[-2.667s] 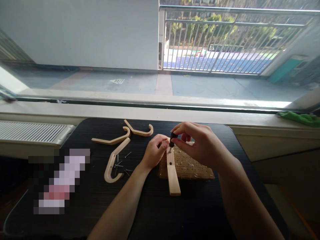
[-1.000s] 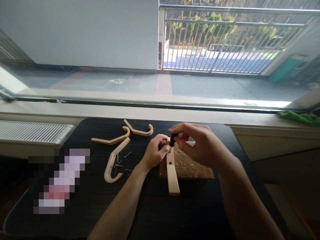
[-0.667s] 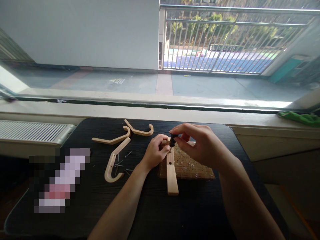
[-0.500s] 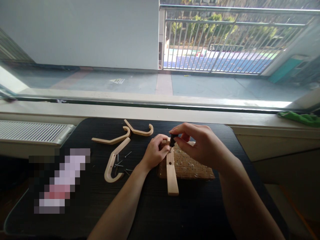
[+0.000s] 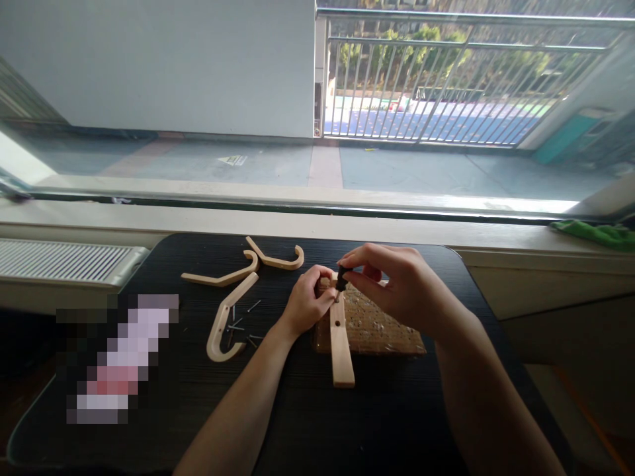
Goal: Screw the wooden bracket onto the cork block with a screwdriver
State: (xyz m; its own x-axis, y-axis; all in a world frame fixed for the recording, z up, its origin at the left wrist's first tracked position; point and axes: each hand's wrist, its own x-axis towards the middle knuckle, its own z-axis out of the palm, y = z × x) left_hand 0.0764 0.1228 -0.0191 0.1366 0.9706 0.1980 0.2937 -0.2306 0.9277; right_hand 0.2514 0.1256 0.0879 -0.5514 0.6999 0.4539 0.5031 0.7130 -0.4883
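A pale wooden hook piece lies across the left edge of a brown perforated board on the black table. My right hand pinches a small black-handled screwdriver, its tip down at the upper hole of the hook piece. My left hand is closed around the top end of that piece, steadying it beside the tool. A second hole in the piece shows just below the hands.
Three more wooden hooks lie to the left: one near several loose dark screws, two others further back. A blurred patch covers the table's left. A radiator grille and a green cloth flank the windowsill.
My right fingers have shifted slightly on the screwdriver handle, and my left hand has closed in on the piece's top end. The hook piece has swung a little to the left at its near end.
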